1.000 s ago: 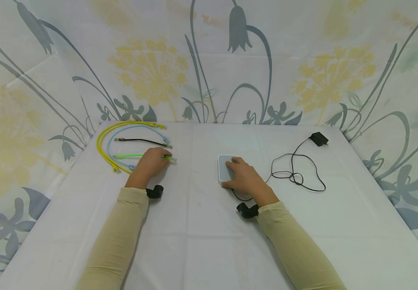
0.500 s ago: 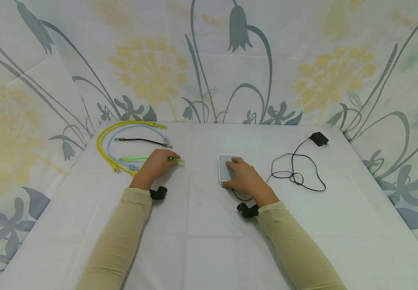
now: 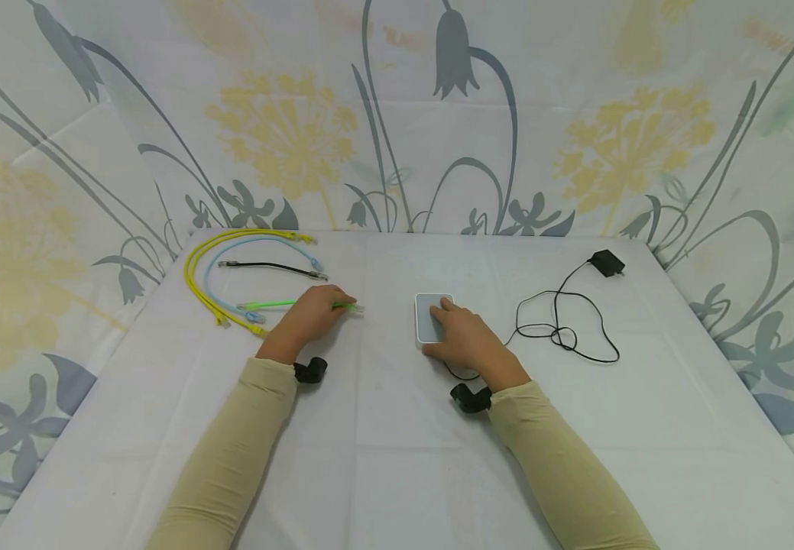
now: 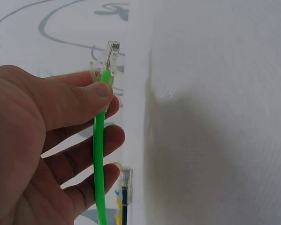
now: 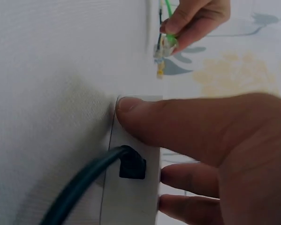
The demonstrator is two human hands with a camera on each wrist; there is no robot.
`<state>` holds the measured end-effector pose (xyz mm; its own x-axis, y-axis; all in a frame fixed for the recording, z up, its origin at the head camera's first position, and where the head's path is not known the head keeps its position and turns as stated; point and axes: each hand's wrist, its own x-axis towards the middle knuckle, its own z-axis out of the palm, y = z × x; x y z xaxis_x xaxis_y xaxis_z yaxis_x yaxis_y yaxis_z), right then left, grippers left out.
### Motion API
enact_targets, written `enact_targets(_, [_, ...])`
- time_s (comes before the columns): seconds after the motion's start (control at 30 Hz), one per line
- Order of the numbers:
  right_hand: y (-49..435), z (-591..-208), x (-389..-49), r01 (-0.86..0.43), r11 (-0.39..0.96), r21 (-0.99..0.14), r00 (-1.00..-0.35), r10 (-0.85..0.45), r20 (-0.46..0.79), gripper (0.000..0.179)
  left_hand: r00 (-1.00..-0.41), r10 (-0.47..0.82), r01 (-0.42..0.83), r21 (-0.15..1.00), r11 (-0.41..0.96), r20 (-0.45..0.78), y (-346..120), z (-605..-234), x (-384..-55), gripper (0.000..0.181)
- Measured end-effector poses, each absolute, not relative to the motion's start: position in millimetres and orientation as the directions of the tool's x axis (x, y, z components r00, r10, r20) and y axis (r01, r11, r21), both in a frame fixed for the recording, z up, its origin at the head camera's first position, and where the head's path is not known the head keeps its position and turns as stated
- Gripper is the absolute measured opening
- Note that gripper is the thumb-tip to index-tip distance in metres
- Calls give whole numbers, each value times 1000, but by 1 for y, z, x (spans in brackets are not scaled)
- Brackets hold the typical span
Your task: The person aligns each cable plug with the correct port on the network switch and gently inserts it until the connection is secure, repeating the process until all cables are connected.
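Observation:
My left hand point(image 3: 309, 315) pinches a short green Ethernet cable point(image 4: 99, 159) between thumb and fingers, just behind its clear plug point(image 4: 112, 54). Its other end trails left to beside the blue cable's plug. With my right hand point(image 3: 468, 340) I grip a small white box point(image 3: 428, 322) with a grey top, which rests on the table right of the middle. The thumb lies against its near side, and the fingers reach over its top. In the right wrist view a black power cord point(image 5: 79, 183) is plugged into that side.
Left of my left hand lie yellow cables point(image 3: 193, 279), a light blue cable point(image 3: 209, 267) and a short black cable point(image 3: 269, 266). On the right, the looped cord point(image 3: 596, 305) leads to a black power adapter point(image 3: 606, 263). Patterned cloth point(image 3: 397, 114) hangs behind the table.
My left hand has moved rightward, toward the white box, drawing the green cable along with it. My right hand and the box have stayed in place.

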<state>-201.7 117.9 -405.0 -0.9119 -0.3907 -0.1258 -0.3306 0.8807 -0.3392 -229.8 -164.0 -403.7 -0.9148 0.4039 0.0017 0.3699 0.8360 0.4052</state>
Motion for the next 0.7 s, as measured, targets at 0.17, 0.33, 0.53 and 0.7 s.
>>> enact_targets(0.17, [119, -405, -202, -347, 885, -311, -901, -407, -152, 74, -910, 415, 379, 388, 840, -8, -157, -404, -229, 28])
enact_targets(0.33, [119, -405, -202, -346, 885, -312, -900, -407, -157, 75, -910, 413, 367, 413, 834, -26, -149, -403, -227, 27])
enact_targets(0.53, [120, -404, -203, -337, 885, -322, -903, -401, -156, 75, -907, 420, 365, 431, 825, -37, -140, -402, -222, 26])
enact_targets(0.7, [122, -402, -203, -341, 877, -337, -902, -407, -146, 74, -904, 428, 377, 429, 821, -25, -135, -402, -220, 25])
